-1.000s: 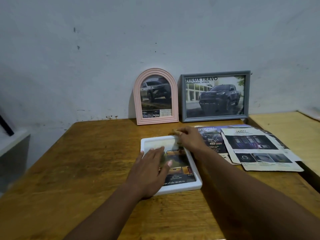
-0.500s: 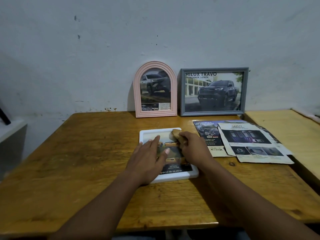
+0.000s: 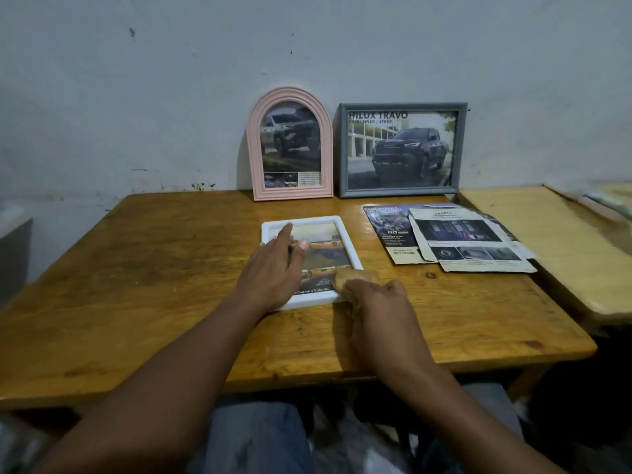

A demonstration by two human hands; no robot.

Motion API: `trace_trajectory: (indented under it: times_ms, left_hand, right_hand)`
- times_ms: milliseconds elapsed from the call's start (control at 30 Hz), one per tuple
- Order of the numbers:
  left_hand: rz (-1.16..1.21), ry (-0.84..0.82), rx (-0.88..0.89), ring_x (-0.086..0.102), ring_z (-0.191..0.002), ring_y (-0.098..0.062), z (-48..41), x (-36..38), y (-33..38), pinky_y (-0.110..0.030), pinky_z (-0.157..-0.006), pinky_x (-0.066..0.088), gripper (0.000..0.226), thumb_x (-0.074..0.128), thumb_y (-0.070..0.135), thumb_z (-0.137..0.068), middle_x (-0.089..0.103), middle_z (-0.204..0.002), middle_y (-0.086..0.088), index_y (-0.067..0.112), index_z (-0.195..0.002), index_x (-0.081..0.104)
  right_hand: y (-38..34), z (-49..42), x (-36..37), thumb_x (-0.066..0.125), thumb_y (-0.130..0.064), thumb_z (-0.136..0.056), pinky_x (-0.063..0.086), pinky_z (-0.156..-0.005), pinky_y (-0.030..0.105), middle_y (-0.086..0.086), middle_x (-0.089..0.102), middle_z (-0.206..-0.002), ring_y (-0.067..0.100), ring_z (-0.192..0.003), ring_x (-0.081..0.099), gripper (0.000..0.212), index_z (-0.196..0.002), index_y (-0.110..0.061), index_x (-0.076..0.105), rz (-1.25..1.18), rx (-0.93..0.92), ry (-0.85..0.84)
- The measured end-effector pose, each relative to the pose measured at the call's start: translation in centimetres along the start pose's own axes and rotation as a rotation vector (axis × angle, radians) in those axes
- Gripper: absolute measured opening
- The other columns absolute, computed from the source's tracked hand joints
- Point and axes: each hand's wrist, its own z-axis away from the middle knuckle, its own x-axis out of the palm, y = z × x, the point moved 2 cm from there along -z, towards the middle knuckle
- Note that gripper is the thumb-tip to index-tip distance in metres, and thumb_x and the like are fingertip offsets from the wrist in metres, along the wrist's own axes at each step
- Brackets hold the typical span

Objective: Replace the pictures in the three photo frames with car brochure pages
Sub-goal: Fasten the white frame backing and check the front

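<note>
A white photo frame (image 3: 345, 236) lies flat on the wooden table (image 3: 154, 268) with a car brochure page inside it. My left hand (image 3: 273, 268) rests flat on its left half, fingers straight. My right hand (image 3: 379, 306) grips a tan cloth (image 3: 355, 278) at the frame's near right corner. Against the wall stand a pink arched frame (image 3: 290, 145) and a grey rectangular frame (image 3: 402, 150), each showing a truck picture.
Loose brochure pages (image 3: 458, 241) lie to the right of the white frame. A lighter second table (image 3: 547, 241) adjoins on the right. A grey box edge (image 3: 13, 248) sits at the far left. My knees are below the table's near edge.
My right hand has drawn the cloth from the frame's far edge down across the glass to its near right corner. The left hand stays on the frame. The camera has pulled back.
</note>
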Motion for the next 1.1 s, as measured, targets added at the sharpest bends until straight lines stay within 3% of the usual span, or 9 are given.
trace_trajectory:
  times_ms: [167,233,300,400,500,633,700,867,1100]
  left_hand:
    - [0.19,0.133,-0.028,0.039,-0.142,-0.021,0.8,-0.3,-0.1,-0.03,-0.104,0.03,0.061,0.021,0.056,-0.106,0.039,-0.159,-0.001,0.026,-0.159,0.025]
    - [0.272,0.186,-0.081,0.044,-0.134,-0.021,0.6,-0.6,-0.5,-0.035,-0.103,0.034,0.06,0.02,0.06,-0.104,0.045,-0.152,-0.003,0.029,-0.155,0.03]
    - [0.403,0.221,-0.179,0.05,-0.126,-0.024,0.3,-1.2,-0.9,-0.044,-0.104,0.04,0.063,0.018,0.069,-0.098,0.053,-0.141,-0.004,0.034,-0.146,0.039]
    - [0.467,0.258,-0.23,0.057,-0.114,-0.024,1.0,-2.3,-1.4,-0.054,-0.1,0.048,0.065,0.016,0.078,-0.09,0.058,-0.127,-0.001,0.04,-0.134,0.047]
    - [0.331,0.236,-0.04,0.054,-0.121,-0.014,3.3,-2.8,-1.0,-0.044,-0.096,0.052,0.054,0.033,0.073,-0.091,0.051,-0.139,0.01,0.047,-0.137,0.041]
    - [-0.053,0.2,0.342,0.043,-0.131,-0.01,7.0,-2.4,1.5,-0.033,-0.101,0.046,0.056,0.057,0.057,-0.091,0.044,-0.144,0.008,0.034,-0.141,0.047]
    - [-0.129,0.153,0.446,0.047,-0.13,-0.012,7.9,-1.7,1.9,-0.035,-0.101,0.048,0.053,0.06,0.057,-0.09,0.05,-0.143,0.006,0.031,-0.136,0.058]
    - [-0.247,0.04,0.416,0.045,-0.138,-0.013,8.6,-1.7,0.9,-0.036,-0.11,0.043,0.048,0.049,0.047,-0.1,0.056,-0.146,0.004,0.024,-0.141,0.06]
    - [-0.377,0.047,0.145,0.019,-0.154,-0.017,10.1,-2.6,-0.3,-0.029,-0.121,0.019,0.05,0.028,0.032,-0.109,0.03,-0.165,-0.003,0.017,-0.156,0.036]
  right_hand:
    - [-4.8,0.2,1.8,0.074,-0.01,-0.071,0.049,-0.075,0.034,0.004,0.073,-0.103,0.025,-0.087,0.057,0.033,-0.104,-0.015,0.071,0.148,-0.198,-0.065]
    - [-6.2,0.0,2.2,0.082,-0.013,-0.062,0.049,-0.074,0.033,0.002,0.073,-0.095,0.024,-0.081,0.057,0.036,-0.097,-0.015,0.072,0.167,-0.245,-0.074]
    - [-6.8,-0.4,2.3,0.07,-0.013,-0.078,0.044,-0.082,0.035,0.002,0.07,-0.104,0.026,-0.093,0.055,0.028,-0.106,-0.016,0.068,0.052,-0.298,-0.13]
    - [-6.0,-1.0,0.3,0.056,-0.026,-0.095,0.045,-0.077,0.022,-0.013,0.067,-0.107,0.011,-0.098,0.057,0.023,-0.115,-0.029,0.067,-0.308,-0.159,-0.175]
    - [-2.9,-3.5,-1.8,0.056,-0.027,-0.098,0.043,-0.066,0.006,-0.011,0.066,-0.112,0.0,-0.091,0.059,0.028,-0.124,-0.025,0.067,-0.435,0.03,-0.006]
    - [1.5,-8.4,-0.3,0.052,-0.039,-0.098,0.053,-0.092,0.047,0.004,0.064,-0.13,0.025,-0.112,0.061,0.041,-0.134,-0.021,0.057,-0.272,0.158,0.01]
    - [2.3,-10.1,1.4,0.049,-0.042,-0.098,0.05,-0.094,0.051,0.01,0.063,-0.129,0.032,-0.109,0.062,0.046,-0.136,-0.017,0.055,-0.206,0.157,-0.038]
    - [2.0,-10.3,5.1,0.036,-0.044,-0.102,0.04,-0.105,0.05,0.02,0.045,-0.143,0.036,-0.131,0.043,0.056,-0.142,-0.005,0.039,-0.049,0.111,-0.195]
    - [2.5,-9.9,5.9,0.027,-0.047,-0.104,0.033,-0.113,0.052,0.02,0.029,-0.156,0.035,-0.144,0.029,0.062,-0.15,-0.005,0.029,0.016,0.061,-0.236]
